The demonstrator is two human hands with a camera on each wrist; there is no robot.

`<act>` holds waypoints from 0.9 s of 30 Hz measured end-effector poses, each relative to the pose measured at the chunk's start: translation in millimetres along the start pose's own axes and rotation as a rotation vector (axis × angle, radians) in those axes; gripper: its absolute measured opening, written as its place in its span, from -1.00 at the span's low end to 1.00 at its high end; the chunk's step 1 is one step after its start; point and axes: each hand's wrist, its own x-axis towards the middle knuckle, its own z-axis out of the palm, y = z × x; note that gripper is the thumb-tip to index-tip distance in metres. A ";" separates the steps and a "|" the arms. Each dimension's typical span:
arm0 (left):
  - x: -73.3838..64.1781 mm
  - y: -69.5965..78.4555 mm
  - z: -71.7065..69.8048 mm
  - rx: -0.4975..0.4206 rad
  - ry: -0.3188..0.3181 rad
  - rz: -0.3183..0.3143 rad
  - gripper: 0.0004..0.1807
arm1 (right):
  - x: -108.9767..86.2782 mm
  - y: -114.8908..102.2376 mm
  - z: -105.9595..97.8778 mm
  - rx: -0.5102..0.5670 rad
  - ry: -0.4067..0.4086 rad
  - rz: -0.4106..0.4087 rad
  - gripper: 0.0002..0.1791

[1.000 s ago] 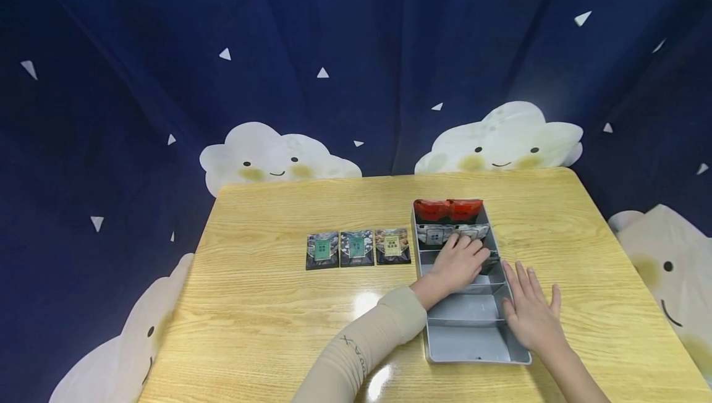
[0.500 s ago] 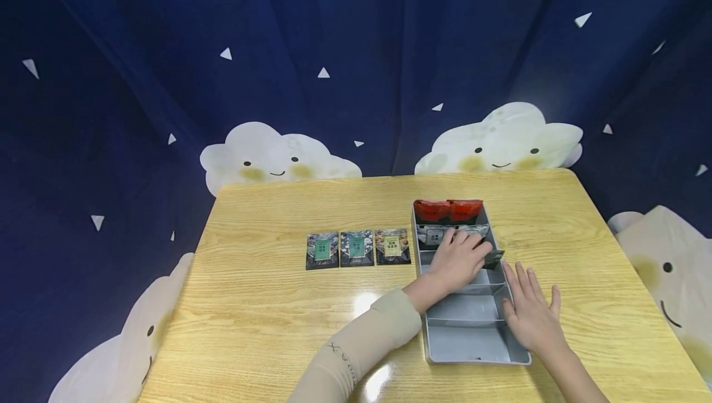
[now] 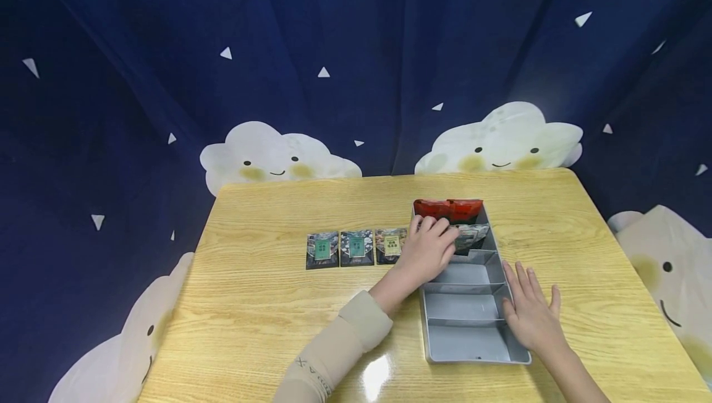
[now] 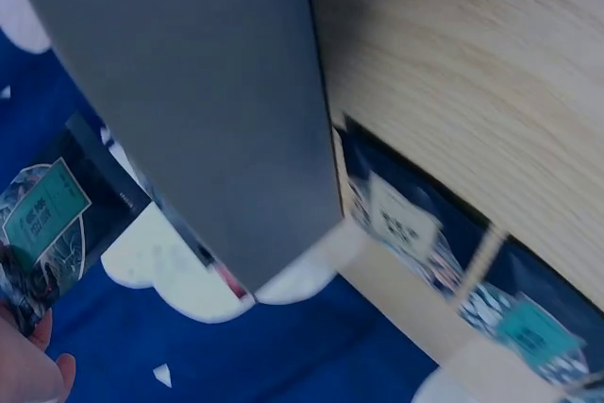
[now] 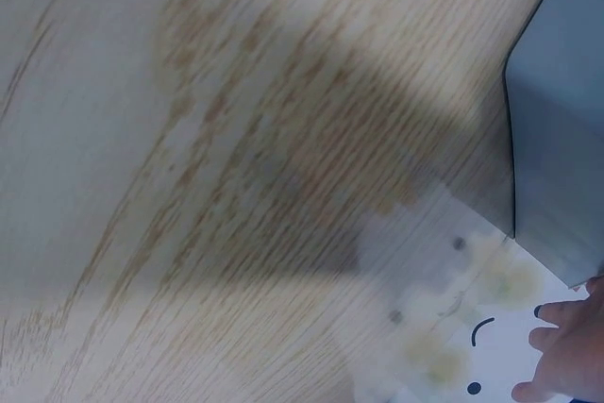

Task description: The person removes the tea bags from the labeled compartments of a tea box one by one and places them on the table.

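My left hand (image 3: 428,250) is over the left wall of a grey divided box (image 3: 470,342), near its second compartment from the back. It pinches a dark sachet with a teal label (image 4: 57,214), clear in the left wrist view but mostly hidden by the fingers from the head. Dark-and-silver sachets (image 3: 477,233) stand upright in that second compartment, partly covered by the hand. Red sachets (image 3: 448,210) fill the rearmost one. My right hand (image 3: 532,313) lies with spread, straight fingers along the box's right side, holding nothing.
Three flat sachets lie in a row left of the box: one with a green label (image 3: 322,250), a teal one (image 3: 356,248) and a yellow one (image 3: 392,245). The wooden table (image 3: 250,316) ends at a dark blue curtain (image 3: 334,20) with cloud prints.
My left hand has moved left, from over the third compartment to the box's left wall. The dark sachet that jutted right from its fingers has moved with it. The right hand stays put.
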 end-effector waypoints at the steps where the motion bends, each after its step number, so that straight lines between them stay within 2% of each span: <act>1: -2.3 -5.1 -1.1 -0.009 0.014 -0.014 -0.76 | 0.1 -0.1 -0.1 0.002 0.000 -0.001 -0.24; 7: -21.1 -38.4 -6.6 -0.067 0.067 -0.097 -0.79 | 0.1 -0.7 -1.5 0.009 -0.013 0.004 -0.24; 10: -33.2 -56.5 -7.4 -0.097 0.073 -0.129 -0.77 | 0.2 -0.9 -2.5 0.008 -0.015 0.007 -0.23; 14: -53.7 -82.4 -6.0 -0.138 0.074 -0.175 -0.72 | 0.7 -1.8 -3.1 0.009 -0.016 0.005 -0.23; 20: -85.3 -122.0 -3.3 -0.152 0.072 -0.294 -0.70 | 0.5 -2.2 -2.6 0.009 -0.009 0.001 -0.24; 27: -114.9 -158.7 0.4 -0.163 0.050 -0.367 -0.73 | 1.0 -2.1 -1.2 0.004 -0.008 0.008 -0.25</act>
